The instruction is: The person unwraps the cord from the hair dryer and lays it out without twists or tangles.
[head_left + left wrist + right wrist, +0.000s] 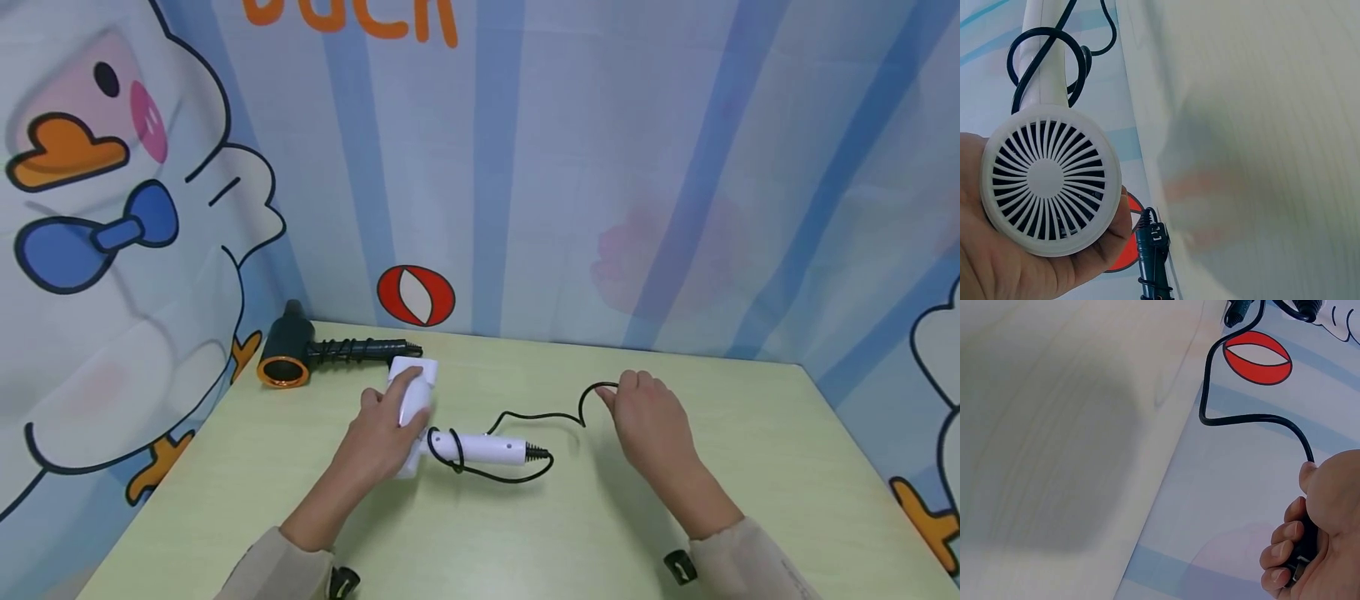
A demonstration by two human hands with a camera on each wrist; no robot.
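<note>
My left hand (386,433) grips the head of a white hair dryer (480,448), whose handle points right. In the left wrist view the dryer's round slatted rear grille (1045,179) faces the camera, with my palm and fingers around the body. Part of the black cord (501,478) loops round the handle; another stretch runs right to my right hand (651,421). There my fingers curl round the plug end, and in the right wrist view the black plug (1302,556) shows partly inside the fist.
A black hair dryer (288,342) with an orange-ringed nozzle lies at the table's back left, its cord wound round the handle. The pale table (525,542) meets a printed duck curtain (562,167) at the back and sides.
</note>
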